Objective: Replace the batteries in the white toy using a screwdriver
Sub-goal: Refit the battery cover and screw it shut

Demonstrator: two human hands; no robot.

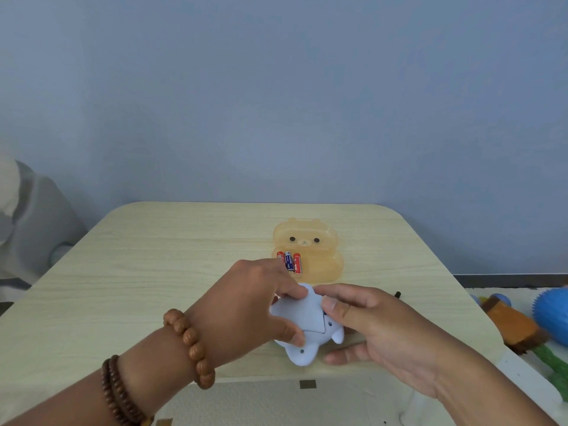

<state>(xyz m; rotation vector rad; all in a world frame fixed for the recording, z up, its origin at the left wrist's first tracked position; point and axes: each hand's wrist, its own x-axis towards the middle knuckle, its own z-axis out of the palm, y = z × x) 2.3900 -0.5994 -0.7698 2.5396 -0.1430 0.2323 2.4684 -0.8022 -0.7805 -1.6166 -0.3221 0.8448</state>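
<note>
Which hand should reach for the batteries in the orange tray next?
Probably the left hand: its knuckles sit just in front of the batteries in the tray. The right hand is nearer the camera, cupping the white toy, so it could keep steadying it.

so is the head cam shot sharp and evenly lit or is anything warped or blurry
Head view: soft, even light with faint shadows under the hands; wide-angle bend curves the table edges; the white toy is slightly soft, and print on the batteries is unreadable; no strong glare.
</note>
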